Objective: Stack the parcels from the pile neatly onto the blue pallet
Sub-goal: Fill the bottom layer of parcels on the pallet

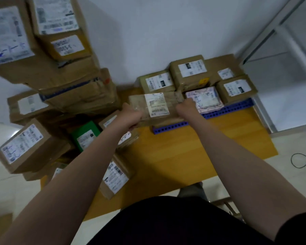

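Brown cardboard fills this head view, which is slightly blurred. A long flat parcel (155,106) with a white label is held level in the air. The left hand (131,117) is curled round its left end and the right hand (185,107) grips its right end. It hangs over the front left corner of the blue pallet (228,109), whose perforated front edge shows below and to the right of it.

The pallet stands against a white wall (148,32). Brown boxes (189,69) line its back, and a pink parcel (204,99) lies in front of them, just beside the right hand.

The pile (69,89) rises on the left, close to the pallet's left edge, and a green parcel (86,137) lies low within it.

A yellow mat (175,156) carries both pallet and pile. A broad bare stretch of it lies between the forearms, in front of the pallet. A metal frame (281,32) stands near the pallet's right side. A dark cable (302,160) loops on the pale floor past the mat's right edge.
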